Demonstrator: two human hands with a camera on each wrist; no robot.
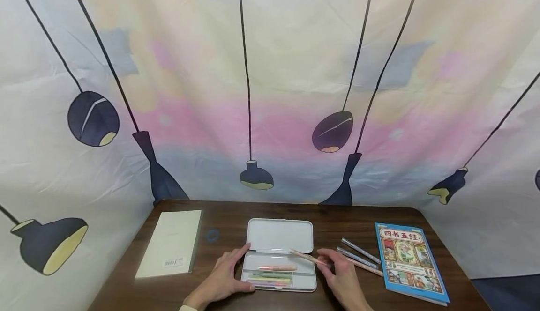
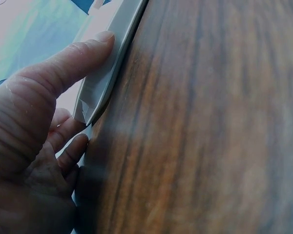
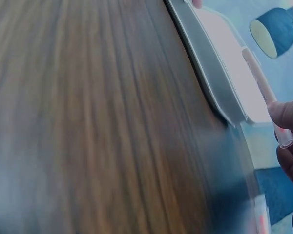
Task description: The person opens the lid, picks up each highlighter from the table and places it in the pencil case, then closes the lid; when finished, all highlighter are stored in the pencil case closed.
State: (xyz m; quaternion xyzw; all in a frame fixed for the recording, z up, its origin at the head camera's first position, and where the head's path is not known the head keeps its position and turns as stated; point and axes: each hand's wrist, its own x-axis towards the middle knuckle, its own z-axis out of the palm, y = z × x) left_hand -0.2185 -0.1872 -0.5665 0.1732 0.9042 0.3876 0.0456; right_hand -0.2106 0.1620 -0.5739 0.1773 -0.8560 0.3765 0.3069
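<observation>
A white pencil case [image 1: 303,280] lies opened flat on the table, its lid [image 1: 280,235] folded back away from me. Inside it are a pinkish pen [image 1: 277,268] and several thin green, yellow and pink pens [image 1: 270,279]. My left hand [image 1: 223,273] holds the case at its left end, thumb on the near edge, as the left wrist view also shows [image 2: 63,73]. Between thumb and fingers, my right hand [image 1: 341,276] pinches a pale pinkish pen [image 1: 301,255] above the case's right side. In the right wrist view that pen [image 3: 260,80] is tilted, with a clear end near the fingers.
Several more pens [image 1: 361,251] lie right of the right hand, by a blue illustrated book [image 1: 411,262]. At left are a cream-coloured book [image 1: 170,243] with a barcode and a small blue ring [image 1: 213,235]. A printed curtain [image 1: 278,91] hangs behind the table [image 1: 228,212].
</observation>
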